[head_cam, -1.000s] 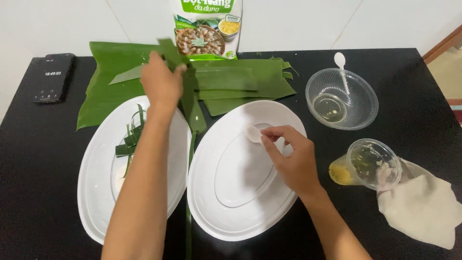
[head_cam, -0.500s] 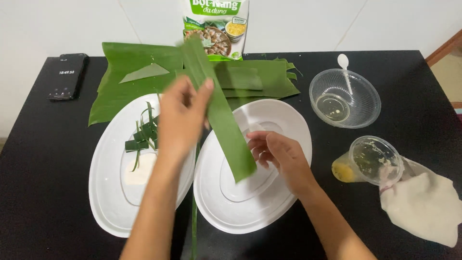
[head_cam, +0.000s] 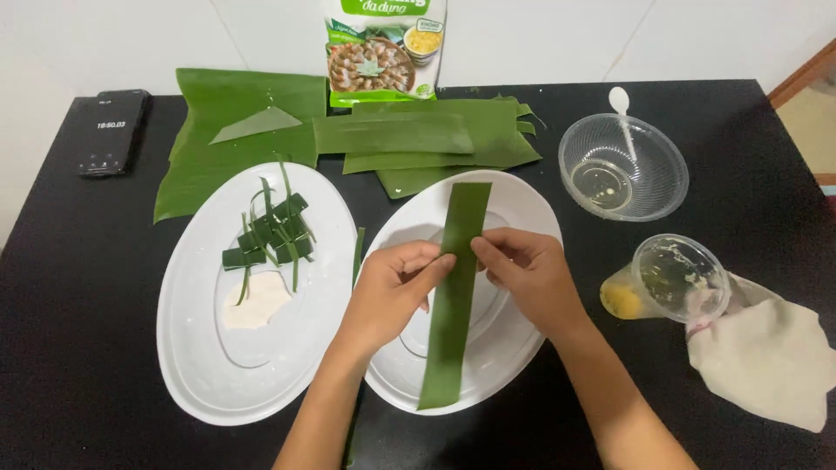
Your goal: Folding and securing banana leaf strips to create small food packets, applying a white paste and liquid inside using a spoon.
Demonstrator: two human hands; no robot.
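I see a long green leaf strip [head_cam: 455,292] lying lengthwise over the right-hand white oval plate [head_cam: 531,218], its long axis running from the tabletop's far edge toward the near edge, tilted slightly so the near end sits a little further left. Its far end rests near the plate's far rim and its near end reaches the near rim. Both hands meet it at about mid-length. My left hand [head_cam: 392,292] comes in from the strip's left side, its grip pinching the left edge between thumb and fingers. My right hand [head_cam: 527,274] comes from the right side, its grip pinched on the right edge at nearly the same height. So the strip runs crosswise to the line between the two grips, and each hand is equally close to it.

Just left of that plate is a second white oval plate [head_cam: 187,348] carrying small folded leaf parcels [head_cam: 272,233] and a pale lump of dough [head_cam: 254,303]. Toward the far edge lie broad banana leaf pieces [head_cam: 261,130] and a printed food packet [head_cam: 385,48]. A dark phone [head_cam: 111,132] sits at the far left corner. On the right side stand a clear plastic bowl [head_cam: 623,167] with a white spoon, a tipped clear cup [head_cam: 666,280] with yellow filling, and a beige cloth [head_cam: 766,361].
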